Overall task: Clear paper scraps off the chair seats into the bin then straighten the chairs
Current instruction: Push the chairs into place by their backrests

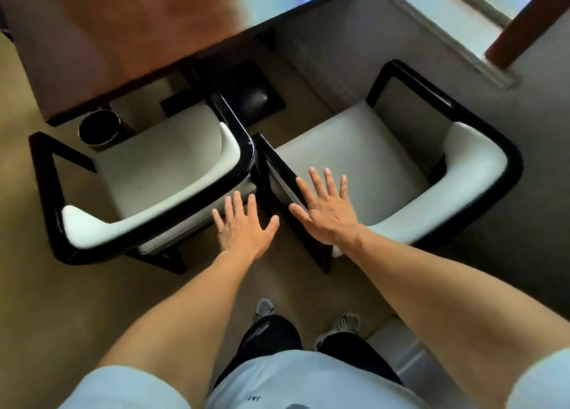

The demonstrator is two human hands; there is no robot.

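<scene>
Both hands flat, fingers spread, grasping nothing: left hand (243, 226) over left chair (148, 177) at frame centre-left, right hand (327, 208) over right chair (385, 168). Seats show no scraps. Bin (99, 127) upper left. Judged heavy, rigid; glossy frames slippery, so grip the arm rails.

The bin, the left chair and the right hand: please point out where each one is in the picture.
bin (99, 128), head view, on its round dark rim.
left chair (160, 162), head view, on the white seat cushion.
right hand (328, 211), head view, on the back of the hand, fingers spread.
</scene>
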